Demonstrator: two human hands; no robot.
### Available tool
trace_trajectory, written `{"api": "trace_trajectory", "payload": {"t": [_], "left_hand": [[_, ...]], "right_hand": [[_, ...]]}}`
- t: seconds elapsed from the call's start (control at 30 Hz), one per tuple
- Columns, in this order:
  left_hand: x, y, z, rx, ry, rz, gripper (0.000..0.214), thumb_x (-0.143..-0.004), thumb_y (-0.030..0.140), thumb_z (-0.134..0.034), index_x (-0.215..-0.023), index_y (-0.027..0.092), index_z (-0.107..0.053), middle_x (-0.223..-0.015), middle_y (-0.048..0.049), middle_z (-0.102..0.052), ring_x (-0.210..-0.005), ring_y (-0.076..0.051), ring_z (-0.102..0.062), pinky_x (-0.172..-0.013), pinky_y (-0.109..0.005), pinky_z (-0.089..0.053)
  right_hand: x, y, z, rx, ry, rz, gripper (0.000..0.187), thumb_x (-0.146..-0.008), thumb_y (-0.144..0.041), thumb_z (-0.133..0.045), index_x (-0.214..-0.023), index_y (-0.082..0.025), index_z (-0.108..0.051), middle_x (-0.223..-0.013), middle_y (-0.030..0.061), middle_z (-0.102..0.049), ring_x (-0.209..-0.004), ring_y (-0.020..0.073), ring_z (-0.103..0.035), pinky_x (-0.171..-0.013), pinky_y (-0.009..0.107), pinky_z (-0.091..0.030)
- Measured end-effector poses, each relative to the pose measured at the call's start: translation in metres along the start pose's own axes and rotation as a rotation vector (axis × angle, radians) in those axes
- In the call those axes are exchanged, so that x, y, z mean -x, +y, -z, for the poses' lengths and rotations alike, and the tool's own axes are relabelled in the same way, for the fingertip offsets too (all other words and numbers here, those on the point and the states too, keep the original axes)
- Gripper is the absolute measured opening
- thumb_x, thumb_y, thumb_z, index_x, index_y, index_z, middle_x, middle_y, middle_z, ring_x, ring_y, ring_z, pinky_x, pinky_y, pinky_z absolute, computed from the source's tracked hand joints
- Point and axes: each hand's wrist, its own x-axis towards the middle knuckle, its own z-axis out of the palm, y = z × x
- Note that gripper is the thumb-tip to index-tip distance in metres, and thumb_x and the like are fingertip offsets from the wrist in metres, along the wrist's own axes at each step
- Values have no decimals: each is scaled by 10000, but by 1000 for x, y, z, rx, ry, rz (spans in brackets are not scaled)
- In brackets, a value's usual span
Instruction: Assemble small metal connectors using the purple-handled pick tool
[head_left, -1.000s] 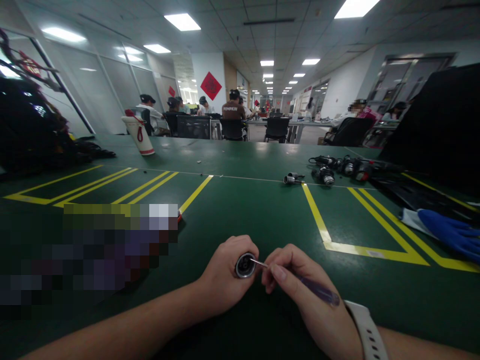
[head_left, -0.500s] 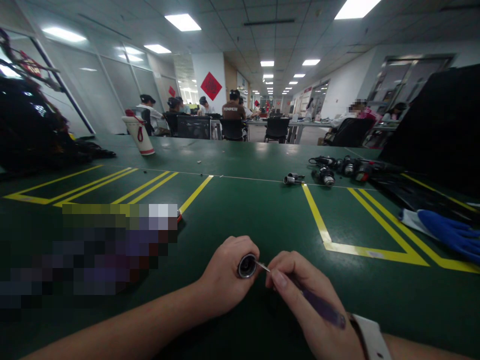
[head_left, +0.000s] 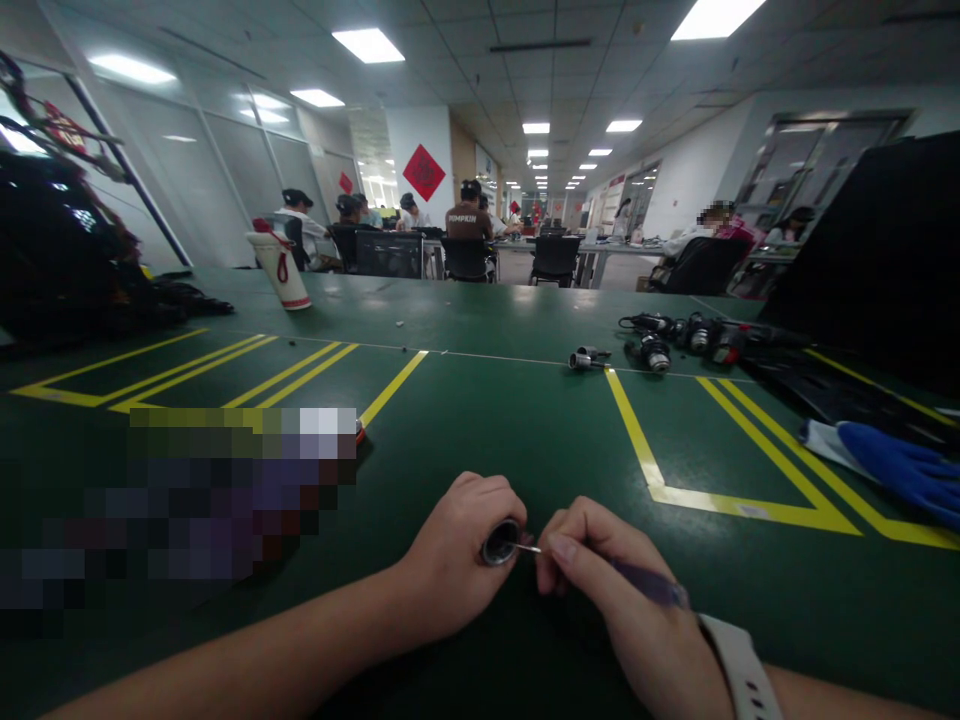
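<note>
Wrapped in my left hand [head_left: 466, 555] is a hollow metal cylinder [head_left: 498, 543], its round open end towards me; the fingers cover the rest. My right hand [head_left: 615, 580] pinches a thin screwdriver [head_left: 651, 583] with a see-through purple handle lying back along the palm. Its slim metal shaft points left, and the tip is at the right side of the cylinder's mouth. Whether the tip touches the inner wall cannot be made out. Both hands are close together above the green table [head_left: 450, 430].
Two small metal parts [head_left: 585, 358] lie ahead, right of centre, by several corded power tools [head_left: 701, 338]. A blue glove [head_left: 896, 465] rests at right. A white cup [head_left: 281, 265] stands back left. A blurred-out object [head_left: 247, 500] lies left. Yellow tape [head_left: 750, 508] marks the tabletop.
The cylinder has turned slightly in my left hand, its mouth tilting a little more to the right. My right hand has shifted slightly, and the screwdriver shaft lies flatter.
</note>
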Motion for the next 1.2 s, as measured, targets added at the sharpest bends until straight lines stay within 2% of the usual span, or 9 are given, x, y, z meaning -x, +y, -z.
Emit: {"api": "trace_trajectory", "payload": {"t": [0.17, 0.3, 0.5, 0.87, 0.93, 1.1, 1.2], "left_hand": [[-2, -1, 1, 70, 61, 82, 168, -683, 61, -536, -649, 191, -435, -659, 28, -516, -654, -138, -495, -649, -273, -352], [-2, 0, 1, 78, 71, 80, 161, -699, 75, -541, -650, 189, -438, -641, 32, -500, -638, -133, -481, -643, -272, -346], [-2, -1, 1, 93, 55, 52, 173, -670, 47, -537, -646, 186, -437, -652, 23, -517, -651, -138, -485, -645, -277, -342], [-1, -2, 1, 137, 65, 49, 151, -688, 59, -522, -657, 187, -447, -646, 24, -505, -629, -132, -483, -621, -270, -345], [-1, -2, 2, 132, 66, 56, 147, -695, 64, -524, -660, 186, -450, -649, 23, -506, -633, -133, -486, -624, -269, -347], [-3, -1, 2, 83, 61, 65, 153, -692, 60, -526, -653, 185, -446, -657, 20, -515, -647, -137, -488, -634, -274, -343], [-3, 0, 1, 64, 52, 62, 164, -677, 47, -524, -645, 185, -441, -648, 21, -518, -647, -138, -489, -640, -277, -341]], "right_hand": [[1, 3, 0, -82, -6, 52, 254, -858, -338, -452, -665, -188, -521, -668, 4, -518, -672, 151, -483, -642, 291, -358], [4, 1, -1, -49, -2, 110, 256, -865, -333, -447, -666, -186, -511, -674, 1, -504, -662, 141, -478, -632, 282, -363], [3, -1, -1, -24, -30, 116, 251, -870, -325, -445, -681, -180, -523, -689, 8, -513, -676, 144, -490, -633, 284, -373], [-6, 12, -1, -367, -58, 10, 192, -863, -286, -489, -715, -179, -551, -694, 11, -562, -691, 148, -502, -671, 299, -384], [-5, 11, -1, -337, -41, 21, 200, -864, -292, -485, -710, -182, -549, -689, 8, -556, -691, 147, -500, -676, 300, -381], [-1, 2, -1, -90, -11, 67, 251, -858, -341, -472, -674, -182, -534, -681, 7, -521, -670, 148, -486, -634, 293, -359], [0, 0, -1, -63, -25, 76, 253, -858, -344, -468, -670, -183, -521, -687, 7, -516, -682, 153, -491, -644, 299, -362]]}}
